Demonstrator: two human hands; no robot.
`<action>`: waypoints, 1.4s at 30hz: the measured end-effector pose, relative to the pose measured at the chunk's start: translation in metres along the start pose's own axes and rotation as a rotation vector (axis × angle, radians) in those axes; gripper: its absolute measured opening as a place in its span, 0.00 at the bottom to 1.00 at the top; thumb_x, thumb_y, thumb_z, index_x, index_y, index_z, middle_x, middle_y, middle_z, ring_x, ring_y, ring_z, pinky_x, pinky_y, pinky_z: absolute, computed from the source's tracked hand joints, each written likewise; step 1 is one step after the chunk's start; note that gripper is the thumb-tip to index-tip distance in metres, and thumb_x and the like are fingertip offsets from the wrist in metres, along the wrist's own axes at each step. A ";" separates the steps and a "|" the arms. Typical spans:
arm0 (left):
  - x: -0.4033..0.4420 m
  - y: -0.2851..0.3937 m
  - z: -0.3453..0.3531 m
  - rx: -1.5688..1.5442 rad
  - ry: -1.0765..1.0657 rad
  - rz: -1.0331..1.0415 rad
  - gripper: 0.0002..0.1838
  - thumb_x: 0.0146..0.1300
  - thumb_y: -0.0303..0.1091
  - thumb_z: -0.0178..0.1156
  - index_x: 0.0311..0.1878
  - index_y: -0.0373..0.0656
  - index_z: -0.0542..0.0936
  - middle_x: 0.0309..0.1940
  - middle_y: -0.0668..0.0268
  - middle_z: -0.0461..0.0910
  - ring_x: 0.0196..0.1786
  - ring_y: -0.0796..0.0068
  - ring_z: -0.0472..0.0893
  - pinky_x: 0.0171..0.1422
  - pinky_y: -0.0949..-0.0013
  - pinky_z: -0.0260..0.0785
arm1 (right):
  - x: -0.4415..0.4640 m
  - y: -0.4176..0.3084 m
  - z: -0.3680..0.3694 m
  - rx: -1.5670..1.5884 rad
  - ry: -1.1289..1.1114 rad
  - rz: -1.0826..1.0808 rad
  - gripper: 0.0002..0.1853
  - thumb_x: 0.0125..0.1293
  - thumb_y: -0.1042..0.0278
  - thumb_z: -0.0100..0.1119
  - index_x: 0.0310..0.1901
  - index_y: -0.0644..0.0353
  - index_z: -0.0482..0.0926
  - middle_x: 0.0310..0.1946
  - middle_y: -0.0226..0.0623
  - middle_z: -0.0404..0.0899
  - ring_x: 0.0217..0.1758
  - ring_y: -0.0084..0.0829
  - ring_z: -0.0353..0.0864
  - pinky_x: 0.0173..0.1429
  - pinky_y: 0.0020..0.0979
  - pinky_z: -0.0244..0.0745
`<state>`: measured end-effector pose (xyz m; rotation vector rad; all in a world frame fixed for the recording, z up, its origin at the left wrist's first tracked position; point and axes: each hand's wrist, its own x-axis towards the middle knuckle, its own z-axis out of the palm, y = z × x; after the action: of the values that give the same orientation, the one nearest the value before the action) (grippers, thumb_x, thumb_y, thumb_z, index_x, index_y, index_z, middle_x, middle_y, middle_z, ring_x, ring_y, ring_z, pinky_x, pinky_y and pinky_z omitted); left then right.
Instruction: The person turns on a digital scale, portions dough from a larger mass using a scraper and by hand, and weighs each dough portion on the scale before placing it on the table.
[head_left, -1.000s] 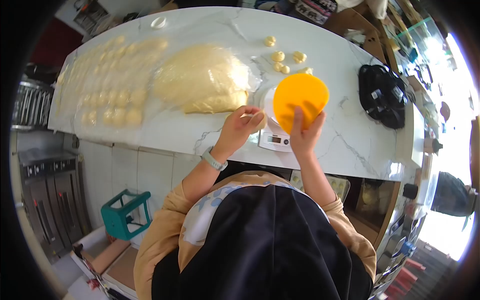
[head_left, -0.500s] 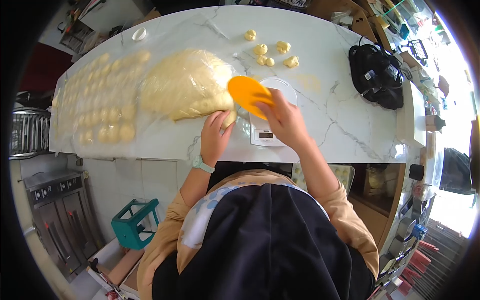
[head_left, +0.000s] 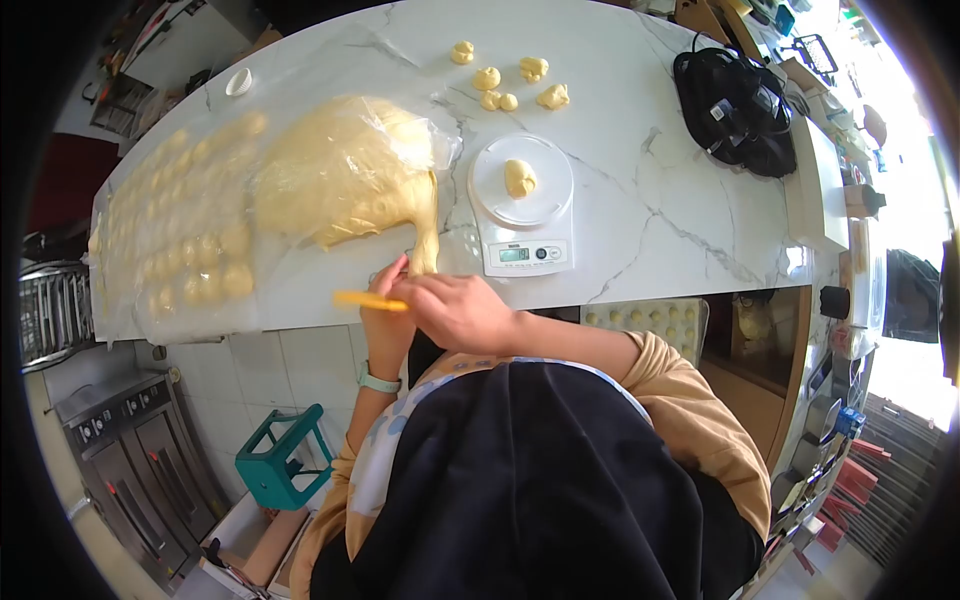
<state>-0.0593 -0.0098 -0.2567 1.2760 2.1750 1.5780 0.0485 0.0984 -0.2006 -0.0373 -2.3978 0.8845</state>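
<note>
- Running from the dough mass [head_left: 350, 185] toward the near edge of the tabletop [head_left: 640, 210], one dough strand [head_left: 426, 235] has its long axis roughly square to that edge, its upper end joined to the mass.
- From the right hand [head_left: 455, 310], the strand lies toward the far edge, its lower end meeting that hand; the left hand [head_left: 384, 325] is just beside it, toward the left edge. The right looks nearer.
- Right fingers: closed around one yellow scraper [head_left: 366, 299], seen edge-on and crossing over the left hand.
- Left fingers: partly covered; I cannot tell whether they pinch the strand.
- Counted near the middle: one scale [head_left: 525, 255] with one dough piece [head_left: 519, 179] on its pan.
- Toward the far edge: six loose dough pieces [head_left: 534, 69], two touching or joined; one small white cup [head_left: 238, 82] near the far left.
- Along the left edge: many dough balls [head_left: 203, 250] under plastic, too blurred to count.
- Near the right edge: one black bag-like thing [head_left: 730, 110].
</note>
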 end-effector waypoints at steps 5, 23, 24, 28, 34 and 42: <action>-0.011 -0.024 -0.007 -0.045 -0.079 -0.296 0.05 0.57 0.26 0.62 0.34 0.35 0.79 0.26 0.62 0.79 0.26 0.75 0.74 0.33 0.73 0.67 | 0.015 -0.002 -0.008 -0.070 -0.185 0.297 0.17 0.61 0.71 0.55 0.51 0.61 0.68 0.34 0.39 0.79 0.31 0.42 0.82 0.27 0.38 0.76; 0.130 0.047 0.089 0.117 -0.451 0.768 0.22 0.55 0.25 0.61 0.55 0.42 0.75 0.54 0.57 0.76 0.57 0.54 0.75 0.60 0.61 0.69 | -0.016 0.011 -0.048 -0.007 0.485 0.000 0.20 0.61 0.77 0.63 0.51 0.69 0.66 0.35 0.42 0.80 0.32 0.33 0.82 0.34 0.28 0.75; 0.130 0.041 0.094 -0.039 -0.537 0.624 0.20 0.55 0.25 0.61 0.54 0.42 0.76 0.52 0.58 0.77 0.56 0.55 0.76 0.58 0.62 0.70 | -0.021 0.016 -0.055 0.002 0.587 0.045 0.19 0.62 0.77 0.61 0.52 0.69 0.66 0.38 0.42 0.79 0.36 0.31 0.82 0.38 0.27 0.76; 0.122 0.053 0.080 -0.169 -0.531 0.376 0.16 0.54 0.28 0.63 0.47 0.41 0.79 0.44 0.59 0.78 0.48 0.57 0.79 0.50 0.63 0.72 | -0.037 0.020 -0.094 0.101 0.851 0.263 0.17 0.66 0.78 0.56 0.54 0.66 0.66 0.42 0.41 0.78 0.42 0.28 0.80 0.44 0.27 0.76; 0.025 0.038 0.037 0.109 -0.372 0.096 0.11 0.54 0.29 0.65 0.42 0.39 0.80 0.40 0.58 0.77 0.43 0.57 0.79 0.46 0.62 0.73 | -0.034 0.004 -0.110 0.173 0.160 0.689 0.20 0.65 0.73 0.54 0.57 0.63 0.62 0.37 0.49 0.82 0.31 0.44 0.84 0.36 0.36 0.78; -0.002 0.027 0.028 0.149 -0.361 -0.071 0.11 0.53 0.28 0.67 0.39 0.35 0.79 0.38 0.57 0.78 0.34 0.61 0.80 0.40 0.66 0.74 | -0.026 0.014 -0.026 -0.129 -0.151 0.554 0.23 0.62 0.70 0.54 0.56 0.67 0.61 0.28 0.50 0.77 0.29 0.53 0.80 0.33 0.46 0.76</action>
<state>-0.0271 0.0103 -0.2467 1.3823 2.1072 1.0758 0.0818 0.1191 -0.2063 -0.7374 -2.6284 0.9943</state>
